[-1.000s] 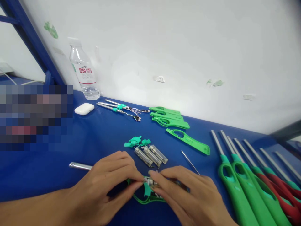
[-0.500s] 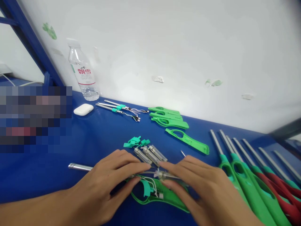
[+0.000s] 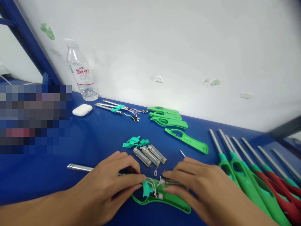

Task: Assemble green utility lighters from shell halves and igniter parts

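In front of me lies a green lighter shell half (image 3: 175, 201), with a teal trigger (image 3: 146, 189) and white wires (image 3: 154, 185) in it. My left hand (image 3: 113, 185) is closed in a pinch above the trigger end; what sits between its fingertips is hidden. A silver barrel (image 3: 78, 167) sticks out to the left from under that hand. My right hand (image 3: 197, 185) is closed on a clear fuel tank (image 3: 170, 182), held between thumb and fingers at the shell's handle. Just beyond lies a small pale clip (image 3: 155, 173).
Several clear tanks (image 3: 142, 157) and teal triggers (image 3: 133, 142) lie behind my hands. Farther back are green shell halves (image 3: 169, 121), wired barrels (image 3: 110, 108), a white case (image 3: 82, 110) and a water bottle (image 3: 82, 73). Assembled lighters (image 3: 246, 179) line the right side.
The tank in my right hand has moved down to the shell. My left fingertips have shifted slightly right, closer to the trigger. The pale clip now shows on the table.
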Motion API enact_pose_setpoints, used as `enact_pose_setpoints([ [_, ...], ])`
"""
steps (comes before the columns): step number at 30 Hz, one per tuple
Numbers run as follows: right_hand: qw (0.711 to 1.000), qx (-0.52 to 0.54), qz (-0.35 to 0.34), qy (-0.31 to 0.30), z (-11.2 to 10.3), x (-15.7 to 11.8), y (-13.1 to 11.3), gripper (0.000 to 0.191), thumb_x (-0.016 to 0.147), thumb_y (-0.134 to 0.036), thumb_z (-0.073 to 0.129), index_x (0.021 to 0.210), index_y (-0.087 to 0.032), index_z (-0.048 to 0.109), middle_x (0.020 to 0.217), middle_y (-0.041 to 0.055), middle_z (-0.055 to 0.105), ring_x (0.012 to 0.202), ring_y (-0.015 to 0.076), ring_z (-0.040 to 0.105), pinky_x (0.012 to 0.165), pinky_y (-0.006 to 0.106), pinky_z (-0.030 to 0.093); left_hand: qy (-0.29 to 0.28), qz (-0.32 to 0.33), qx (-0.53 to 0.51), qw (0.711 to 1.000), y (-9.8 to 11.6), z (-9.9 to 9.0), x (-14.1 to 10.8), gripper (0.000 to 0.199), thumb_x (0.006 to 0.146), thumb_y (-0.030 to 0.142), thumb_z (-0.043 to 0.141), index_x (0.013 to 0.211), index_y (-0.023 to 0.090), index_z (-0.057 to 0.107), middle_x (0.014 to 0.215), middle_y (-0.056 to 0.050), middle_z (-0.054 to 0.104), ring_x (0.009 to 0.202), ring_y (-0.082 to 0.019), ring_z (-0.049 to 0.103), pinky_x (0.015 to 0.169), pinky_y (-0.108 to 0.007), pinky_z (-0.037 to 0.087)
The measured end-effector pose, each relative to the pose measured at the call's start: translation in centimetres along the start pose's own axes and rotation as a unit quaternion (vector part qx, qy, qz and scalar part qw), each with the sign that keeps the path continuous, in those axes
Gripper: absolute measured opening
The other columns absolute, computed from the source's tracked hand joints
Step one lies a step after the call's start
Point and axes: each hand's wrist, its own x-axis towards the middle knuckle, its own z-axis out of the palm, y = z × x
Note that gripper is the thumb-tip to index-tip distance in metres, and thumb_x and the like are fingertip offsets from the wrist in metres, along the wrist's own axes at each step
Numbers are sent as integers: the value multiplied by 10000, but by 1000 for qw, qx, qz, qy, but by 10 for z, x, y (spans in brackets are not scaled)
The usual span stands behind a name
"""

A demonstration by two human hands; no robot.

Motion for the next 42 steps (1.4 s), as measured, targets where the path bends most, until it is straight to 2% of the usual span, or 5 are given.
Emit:
enact_pose_setpoints([
  [8, 1000, 10, -22, -5, -3, 1, 0, 269, 1143, -359, 667, 915, -270, 777, 770, -23, 772, 691, 164, 756, 628, 255, 566, -39, 27, 56, 997, 2, -4, 0, 290, 1111, 45, 486, 1123, 192, 736, 1005, -41, 684, 851, -170, 589, 838, -278, 533],
  [15, 998, 28, -21, -49, -1, -1, -2, 167, 1098, -270, 730, 932, -272, 738, 829, -51, 758, 754, 176, 750, 646, 309, 565, -37, 29, 66, 997, 9, -6, 0, 195, 1173, 278, 541, 1170, 199, 720, 1004, -37, 678, 901, -205, 593, 915, -324, 509],
  [28, 997, -25, -56, -37, 2, -3, -5, 237, 1083, -141, 633, 963, -273, 789, 876, -10, 788, 757, 173, 753, 625, 260, 567, -52, 35, 42, 997, 8, -2, 1, 175, 1135, 124, 532, 1145, 189, 694, 1032, -42, 687, 887, -198, 611, 897, -317, 514],
  [35, 995, -49, -59, -59, -2, -6, -5, 218, 1014, -101, 700, 1066, -279, 815, 931, -9, 793, 809, 173, 762, 634, 238, 562, -38, 29, 74, 996, 14, -2, 1, 257, 1194, 192, 440, 1143, 205, 691, 1039, -29, 699, 896, -185, 640, 880, -303, 555],
  [42, 995, -42, -35, -81, -3, -5, -7, 187, 991, -109, 741, 1054, -271, 813, 940, -6, 795, 842, 182, 762, 678, 237, 563, -50, 4, 138, 989, 17, -2, 3, 427, 1244, 322, 263, 1329, 208, 665, 1017, -29, 710, 930, -154, 728, 832, -246, 589],
])
